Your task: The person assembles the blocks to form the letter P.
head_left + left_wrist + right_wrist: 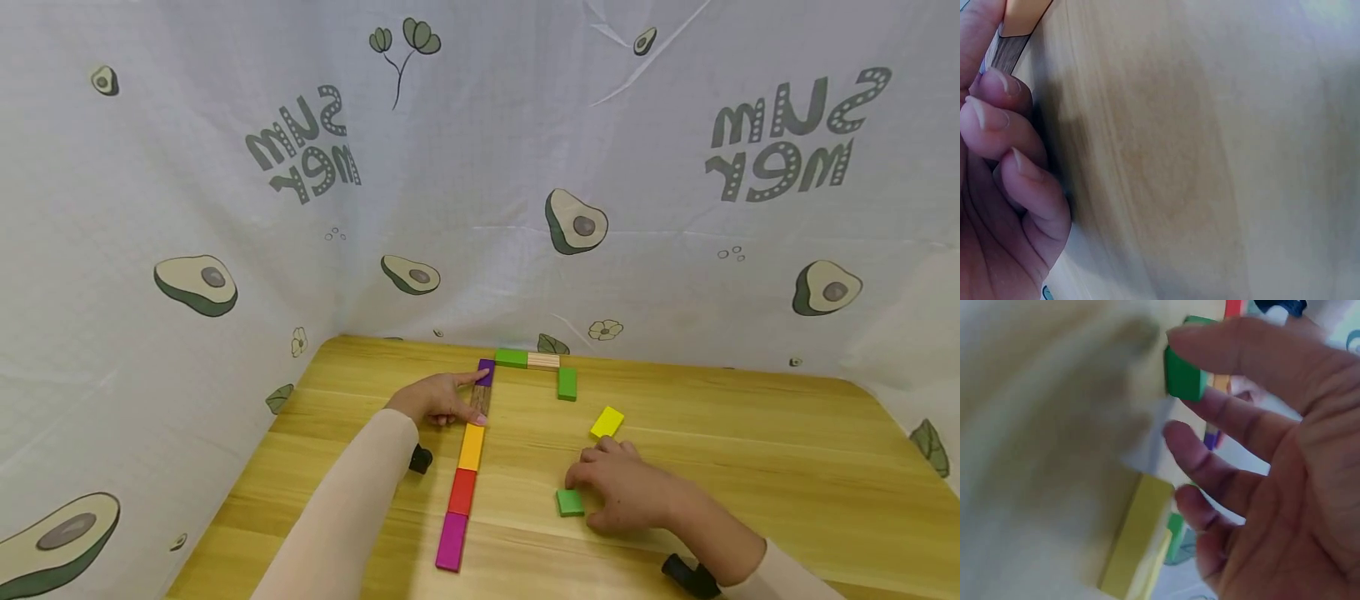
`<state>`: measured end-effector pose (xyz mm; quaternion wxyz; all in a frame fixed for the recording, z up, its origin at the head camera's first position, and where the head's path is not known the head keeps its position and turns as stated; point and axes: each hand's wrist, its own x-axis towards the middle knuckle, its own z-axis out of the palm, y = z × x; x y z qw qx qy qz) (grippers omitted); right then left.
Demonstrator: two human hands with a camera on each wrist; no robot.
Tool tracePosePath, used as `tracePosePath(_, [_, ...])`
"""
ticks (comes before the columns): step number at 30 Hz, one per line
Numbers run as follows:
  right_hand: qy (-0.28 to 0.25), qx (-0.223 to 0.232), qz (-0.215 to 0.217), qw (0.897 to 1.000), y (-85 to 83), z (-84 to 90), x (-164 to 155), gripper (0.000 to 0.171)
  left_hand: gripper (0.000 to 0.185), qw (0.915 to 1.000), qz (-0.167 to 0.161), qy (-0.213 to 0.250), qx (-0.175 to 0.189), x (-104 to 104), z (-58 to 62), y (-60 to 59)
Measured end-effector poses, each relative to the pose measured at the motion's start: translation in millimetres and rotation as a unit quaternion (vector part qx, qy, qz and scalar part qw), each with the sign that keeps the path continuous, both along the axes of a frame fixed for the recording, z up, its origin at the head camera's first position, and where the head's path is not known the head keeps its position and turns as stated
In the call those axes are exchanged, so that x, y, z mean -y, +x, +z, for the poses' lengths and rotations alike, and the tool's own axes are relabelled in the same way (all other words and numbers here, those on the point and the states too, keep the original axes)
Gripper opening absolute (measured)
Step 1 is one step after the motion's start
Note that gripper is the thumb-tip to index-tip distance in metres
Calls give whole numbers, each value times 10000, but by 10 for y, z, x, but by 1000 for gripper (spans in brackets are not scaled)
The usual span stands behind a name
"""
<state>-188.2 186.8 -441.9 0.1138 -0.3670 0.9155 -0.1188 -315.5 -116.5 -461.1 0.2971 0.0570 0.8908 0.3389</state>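
Observation:
My left hand (438, 398) lies over the upper part of a row of blocks. Its straight index finger touches the purple block (485, 373), and the thumb rests where the wood-brown block (481, 402) meets the orange block (471, 447). In the left wrist view its other fingers (1035, 194) curl loosely over the table. My right hand (626, 487) pinches a green block (570, 503) between thumb and index finger, its other fingers curved. In the right wrist view the thumb covers part of that green block (1186, 374). A yellow block (607, 422) lies just beyond the right hand's fingers.
Nearer along the row are a red block (462, 492) and a magenta block (452, 542). At the back lie a green block (512, 358), a striped pale block (543, 361) and another green block (567, 384). A printed curtain (480, 167) borders the wooden table (712, 433).

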Motion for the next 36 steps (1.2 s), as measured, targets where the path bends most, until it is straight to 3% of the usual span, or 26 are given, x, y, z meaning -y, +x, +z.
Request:
tracePosePath(3, [-162, -266, 19, 9995, 12, -12, 70, 25, 93, 10000, -24, 0, -27, 0, -13, -4])
tracePosePath(6, [-327, -389, -242, 9984, -63, -26, 194, 24, 94, 9999, -63, -18, -80, 3, -25, -9])
tracePosePath(13, [-701, -56, -1112, 9913, -497, -116, 612, 30, 94, 10000, -6, -10, -89, 12, -23, 2])
tracePosePath(19, [-862, 165, -1226, 9886, -779, -304, 825, 33, 93, 9997, -180, -9, -138, 6, -19, -5])
tracePosePath(36, [-954, 230, -1249, 9873, -779, -327, 903, 38, 93, 9996, -93, -255, -90, -10, 1, -4])
